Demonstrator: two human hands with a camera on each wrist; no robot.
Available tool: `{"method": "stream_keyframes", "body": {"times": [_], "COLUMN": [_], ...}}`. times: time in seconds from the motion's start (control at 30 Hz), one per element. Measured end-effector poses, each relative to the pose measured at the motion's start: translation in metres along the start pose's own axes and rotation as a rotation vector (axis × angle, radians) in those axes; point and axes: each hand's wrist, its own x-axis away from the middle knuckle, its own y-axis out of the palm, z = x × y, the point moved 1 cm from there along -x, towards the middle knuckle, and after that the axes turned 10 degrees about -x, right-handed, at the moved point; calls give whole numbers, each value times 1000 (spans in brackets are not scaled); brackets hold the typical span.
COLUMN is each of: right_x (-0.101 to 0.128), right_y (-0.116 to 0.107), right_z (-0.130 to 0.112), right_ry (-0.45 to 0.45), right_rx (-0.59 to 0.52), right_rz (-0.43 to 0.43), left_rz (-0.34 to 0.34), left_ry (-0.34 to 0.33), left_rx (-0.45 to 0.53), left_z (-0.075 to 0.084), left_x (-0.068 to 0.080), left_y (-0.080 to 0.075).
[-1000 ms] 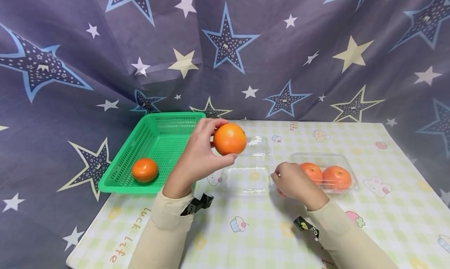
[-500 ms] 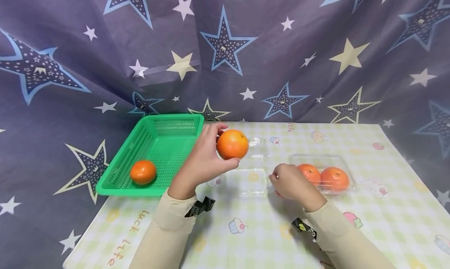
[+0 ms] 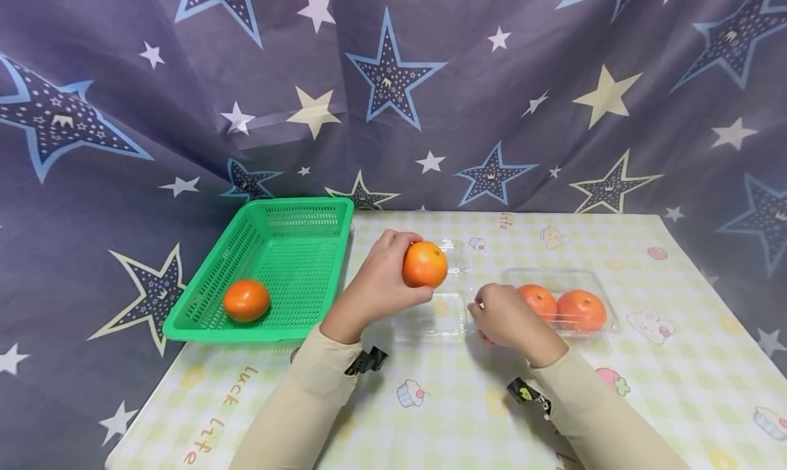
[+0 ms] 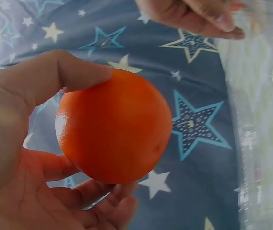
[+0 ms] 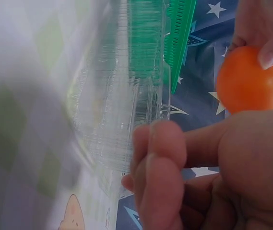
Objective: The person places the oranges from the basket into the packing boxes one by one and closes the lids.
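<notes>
Star-printed cloth (image 3: pixel 123 80) hangs behind and drapes down the left side, dark grey-blue with pale and outlined stars. At the far left of the surface (image 3: pixel 443 415), which is covered in a pale green-and-yellow checked sheet with small cartoon prints, sits a green basket (image 3: pixel 203 320) of perforated plastic, rectangular with sloping walls; one orange fruit (image 3: pixel 246 300) lies in its near corner. Right of the basket, the left hand (image 3: pixel 378 285) is raised just above the surface, wrist bent back, sleeve in beige cloth, its grip curled round a held orange (image 3: pixel 425 264): thumb over the top, fingers cupped beneath, as the left wrist view shows plainly on the smooth, glossy, round skin (image 4: pixel 114 127). That fruit hangs above an open clear container (image 3: pixel 433 313), a thin ribbed transparent plastic shell lying open and flat, its lid part toward the back. Just right of it, the right hand (image 3: pixel 501 316) rests low on the surface with fingers curled in, its grip pinching the clear container's edge (image 5: pixel 122 120). Farther right stands a second clear tray (image 3: pixel 605 320), holding two oranges (image 3: pixel 581 310) side by side, touching; the right hand partly hides the nearer one. The two trays lie near each other with the right hand between them.
</notes>
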Motion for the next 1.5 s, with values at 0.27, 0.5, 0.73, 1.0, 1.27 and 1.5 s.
{"method": "stream_keyframes", "body": {"times": [0.27,0.5,0.73,1.0,1.27,1.5], "right_x": [-1,-1,1,1,0,0], "right_y": [-2,-1,0,-1,0,0], "right_z": [-1,-1,-1,-2,-1,-2], "right_ry": [2,0,13,1,8,3], "right_rx": [0,2,-22,-31,-51,-51], "right_rz": [-1,-2,-13,-11,-11,-8], "left_rz": [-53,-107,-182,-222,-245,-249], "left_ry": [51,67,42,42,36,31], "left_rx": [-87,-120,-152,-197,-211,-194], "left_z": [-4,-7,-6,-5,-7,-7], "left_x": [-8,-10,-9,-8,-9,-9], "left_y": [27,46,60,70,75,77]}}
